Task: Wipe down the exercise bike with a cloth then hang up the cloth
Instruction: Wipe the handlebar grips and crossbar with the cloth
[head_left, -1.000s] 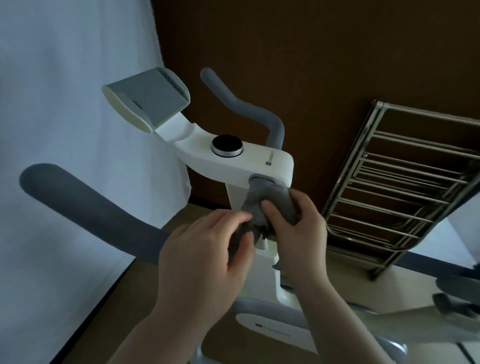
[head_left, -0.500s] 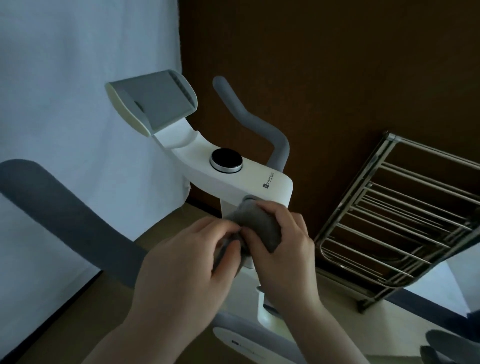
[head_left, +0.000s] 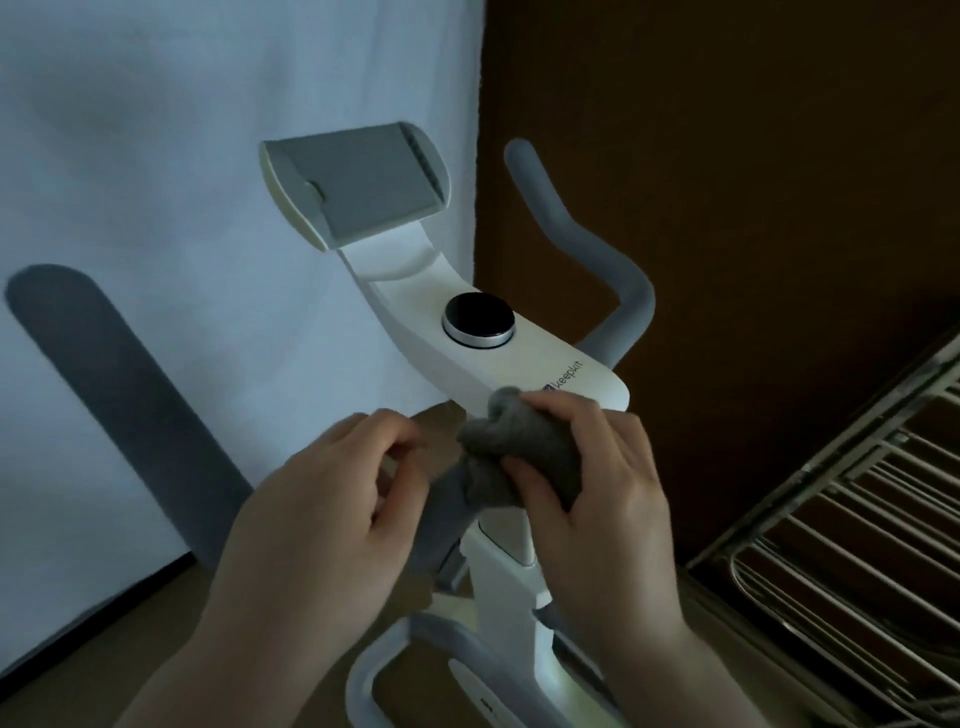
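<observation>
The exercise bike's white console (head_left: 540, 364) carries a black knob (head_left: 478, 317) and a grey tablet holder (head_left: 363, 187). Grey handlebars rise on the left (head_left: 119, 395) and right (head_left: 571, 244). My right hand (head_left: 602, 499) grips a bunched grey cloth (head_left: 514, 447) against the console's near end, above the white stem (head_left: 504, 587). My left hand (head_left: 332, 504) hovers just left of the cloth with its fingers curled. Nothing shows between those fingers, and a small gap separates them from the cloth.
A metal drying rack (head_left: 841, 519) leans at the lower right, close to my right arm. A white sheet (head_left: 156, 156) hangs behind the bike on the left, and a dark brown wall (head_left: 727, 156) stands behind on the right.
My left hand has come off the cloth and drawn slightly left. My right hand moved the cloth up against the console's near end. The view shifted right and closer.
</observation>
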